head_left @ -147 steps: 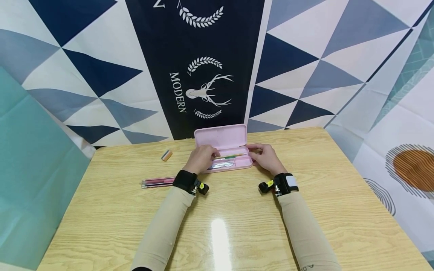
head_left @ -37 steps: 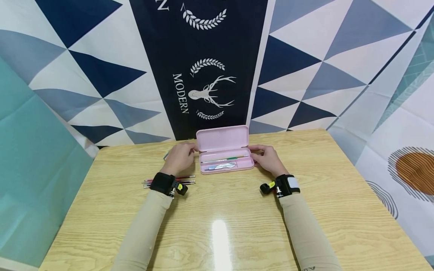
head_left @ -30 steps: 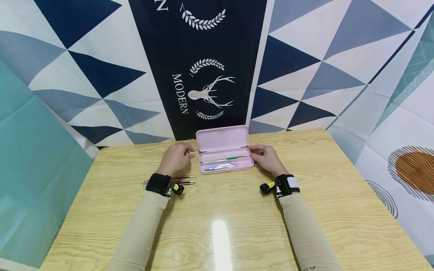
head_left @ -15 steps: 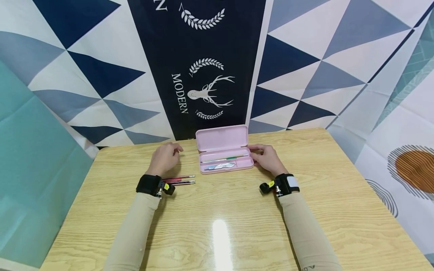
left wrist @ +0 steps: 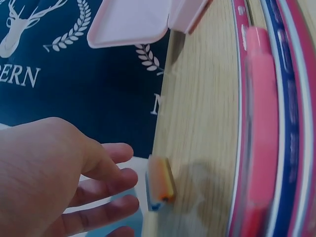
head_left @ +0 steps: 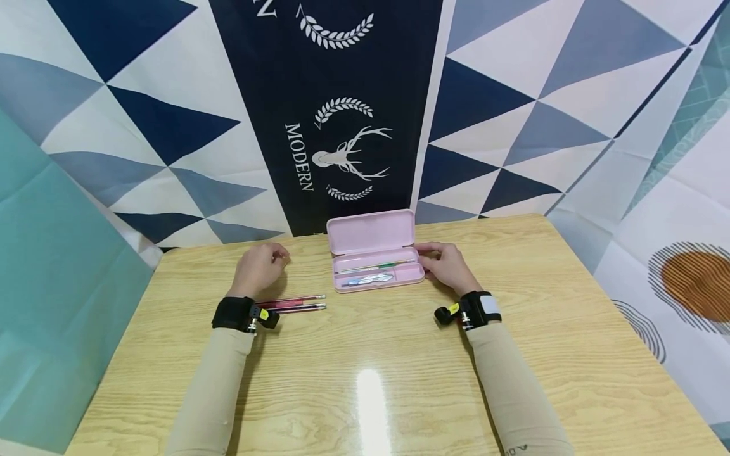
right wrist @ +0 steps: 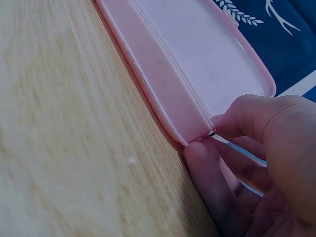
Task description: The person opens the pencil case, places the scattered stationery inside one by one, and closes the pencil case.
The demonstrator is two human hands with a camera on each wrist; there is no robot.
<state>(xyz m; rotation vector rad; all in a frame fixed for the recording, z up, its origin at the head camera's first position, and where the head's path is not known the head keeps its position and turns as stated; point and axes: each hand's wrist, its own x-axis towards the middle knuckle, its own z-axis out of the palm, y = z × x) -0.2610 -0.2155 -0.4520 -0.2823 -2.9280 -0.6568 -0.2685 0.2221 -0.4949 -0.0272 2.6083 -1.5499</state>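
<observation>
A pink pencil case (head_left: 409,272) lies with its lid (head_left: 372,233) raised near the back wall. A thin yellow-and-green stick, like a pencil or brush (head_left: 388,265), lies inside, with a pale blue-and-white pen-like item (head_left: 371,279) in front of it. My right hand (head_left: 447,266) pinches the case's right end, thumb and forefinger (right wrist: 202,160) at its rim. Well left of the case, my left hand (head_left: 258,269) hovers with loosely bent fingers and holds nothing. Just beyond its fingertips in the left wrist view is an orange, white and blue eraser (left wrist: 162,182), hidden in the head view.
Several pencils (head_left: 310,308) and a pink highlighter-like marker (left wrist: 261,123) lie on the wooden table (head_left: 319,380), close to my left wrist and partly covered by it. A patterned cloth backdrop (head_left: 342,82) rises behind the table's back edge.
My left hand has come out of the pencil case and moved left, away from it, over to the eraser. My right hand stays at the case's right end.
</observation>
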